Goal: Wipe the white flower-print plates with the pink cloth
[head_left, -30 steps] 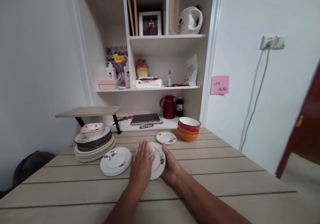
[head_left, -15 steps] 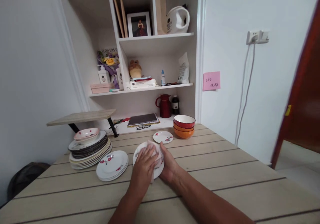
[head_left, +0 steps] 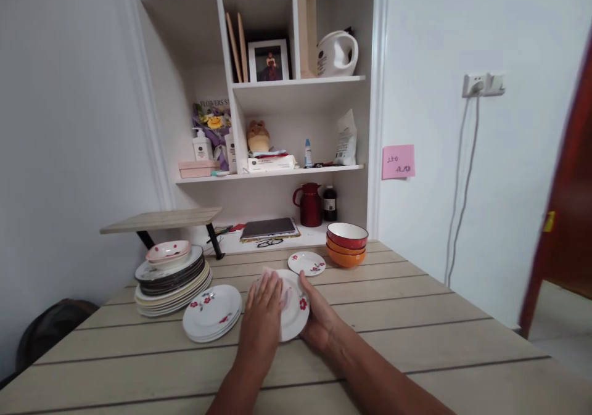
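My right hand (head_left: 320, 317) grips the right edge of a white plate with red flowers (head_left: 296, 316), thumb on the rim. A pinkish cloth (head_left: 285, 294) lies on the plate, mostly hidden under my left hand (head_left: 264, 307), which presses on it with its fingers together. The plate is held above the table. To its left is a short stack of similar flowered plates (head_left: 213, 310). Behind it a smaller flowered plate (head_left: 306, 263) lies on the table.
A tall stack of plates (head_left: 173, 288) topped with bowls stands at the left, by a small raised shelf (head_left: 161, 219). Red and orange bowls (head_left: 346, 245) are stacked behind, at the right. Glasses (head_left: 270, 242) and a red jug (head_left: 310, 205) sit farther back.
My left hand has slid with the cloth toward the left side of the plate, uncovering red flowers at its right. The whole view has shifted slightly, showing more of the upper shelves.
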Demonstrator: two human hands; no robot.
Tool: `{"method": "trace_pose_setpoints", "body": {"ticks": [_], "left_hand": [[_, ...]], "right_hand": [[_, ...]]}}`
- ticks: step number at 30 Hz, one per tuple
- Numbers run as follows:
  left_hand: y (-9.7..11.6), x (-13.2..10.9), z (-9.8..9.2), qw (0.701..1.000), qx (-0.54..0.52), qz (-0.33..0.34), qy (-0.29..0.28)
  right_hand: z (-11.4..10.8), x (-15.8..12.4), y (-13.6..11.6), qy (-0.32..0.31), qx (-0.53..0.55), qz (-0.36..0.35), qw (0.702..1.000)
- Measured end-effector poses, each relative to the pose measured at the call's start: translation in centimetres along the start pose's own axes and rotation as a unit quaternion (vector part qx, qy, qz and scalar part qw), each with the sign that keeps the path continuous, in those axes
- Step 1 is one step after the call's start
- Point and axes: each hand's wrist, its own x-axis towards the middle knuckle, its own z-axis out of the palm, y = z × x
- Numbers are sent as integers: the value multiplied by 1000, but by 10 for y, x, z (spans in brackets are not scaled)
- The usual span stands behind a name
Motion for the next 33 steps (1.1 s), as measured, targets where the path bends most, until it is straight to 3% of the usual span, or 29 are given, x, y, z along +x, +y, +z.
{"method": "trace_pose_setpoints", "body": {"ticks": [5,11,16,21,27,30,33], "left_hand": [[13,1,-5,996,-60,48,-54],[25,1,-10,986,-79,124,-83],[18,1,-5,994,-46,88,-34],[10,1,-6,1000,1,-9,18],[19,2,-13,995,-55,59,-57],[24,0,-12,987,-87,103,-83],[25,-3,-6,987,-90,107,-78]], "right_hand": [[2,-2,7,-26,-4,42,999],[-4,-6,-19,18,-6,49,999],[-8,-6,-30,-35,-10,23,999],[-1,-3,-12,-27,-13,24,999],[-2,-4,-1,-19,-7,45,999],[-10,-2,-14,-12,-17,60,998],[-20,-1,-32,10,-24,25,999]]}}
